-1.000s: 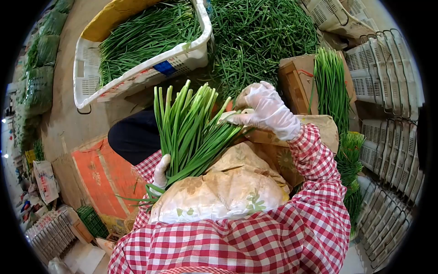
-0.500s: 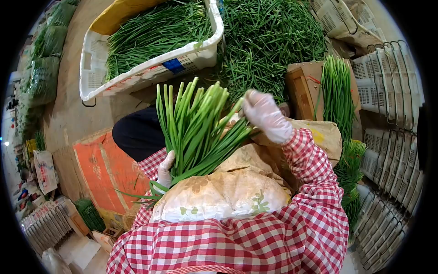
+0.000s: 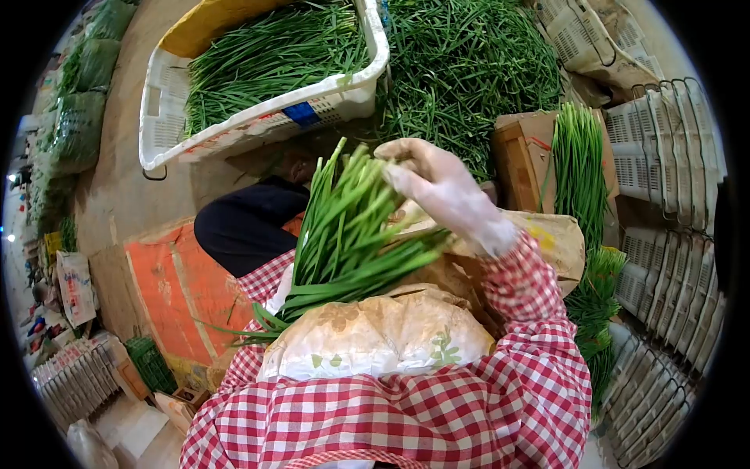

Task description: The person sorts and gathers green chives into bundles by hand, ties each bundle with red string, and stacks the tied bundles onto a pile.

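Observation:
A loose bunch of garlic chives (image 3: 344,227) leans over my lap, its pale cut ends pointing up and its leaves trailing down to the left. My left hand (image 3: 281,291), in a thin whitish glove, supports the bunch from the left and is mostly hidden behind the leaves. At the top right of the bunch, my gloved right hand (image 3: 449,191) has its thumb and fingers curled together on the stalk ends. A stained, flower-patterned apron (image 3: 383,332) covers my lap under the chives.
A white crate (image 3: 266,117) of chives stands ahead on the left, beside a large heap of loose greens (image 3: 469,70). Tied-looking chives (image 3: 580,160) lie on a cardboard box (image 3: 519,160) at right. Stacked crates (image 3: 664,156) line the right side; an orange sheet (image 3: 183,289) lies left.
My right hand has moved left and in to the tops of the stalks. The bunch has shifted slightly, its upper ends drawn closer together and tilted right.

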`<state>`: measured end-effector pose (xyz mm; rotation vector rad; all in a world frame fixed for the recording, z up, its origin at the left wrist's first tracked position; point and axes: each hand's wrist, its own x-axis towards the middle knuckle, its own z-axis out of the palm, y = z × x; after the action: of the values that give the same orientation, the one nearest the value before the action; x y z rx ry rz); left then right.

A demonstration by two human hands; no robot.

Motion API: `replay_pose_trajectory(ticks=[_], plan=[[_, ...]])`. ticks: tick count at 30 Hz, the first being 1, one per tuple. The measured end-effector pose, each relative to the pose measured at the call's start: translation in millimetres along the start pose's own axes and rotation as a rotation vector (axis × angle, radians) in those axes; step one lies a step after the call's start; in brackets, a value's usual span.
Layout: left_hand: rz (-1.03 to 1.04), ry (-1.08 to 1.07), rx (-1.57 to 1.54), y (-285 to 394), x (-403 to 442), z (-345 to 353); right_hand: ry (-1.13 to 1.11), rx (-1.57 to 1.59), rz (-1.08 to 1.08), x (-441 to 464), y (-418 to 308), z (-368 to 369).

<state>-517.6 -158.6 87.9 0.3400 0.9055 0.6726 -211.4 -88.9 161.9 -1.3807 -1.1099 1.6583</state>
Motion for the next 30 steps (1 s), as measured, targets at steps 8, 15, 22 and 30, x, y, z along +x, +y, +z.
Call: replay_pose_trajectory(ticks=[8, 15, 22, 30], plan=[[0.043, -0.095, 0.175, 3, 6, 5, 0.246, 0.087, -0.109, -18, 44, -12], [0.088, -0.267, 0.561, 28, 10, 44, 0.232, 0.026, -0.126, -12, 20, 2], [-0.110, -0.079, 0.266, 10, 23, 10, 0.273, -0.005, -0.213, -16, 28, -3], [-0.261, 0.047, -0.093, 10, 10, 26, 0.182, -0.565, -0.453, -5, 38, -19]])
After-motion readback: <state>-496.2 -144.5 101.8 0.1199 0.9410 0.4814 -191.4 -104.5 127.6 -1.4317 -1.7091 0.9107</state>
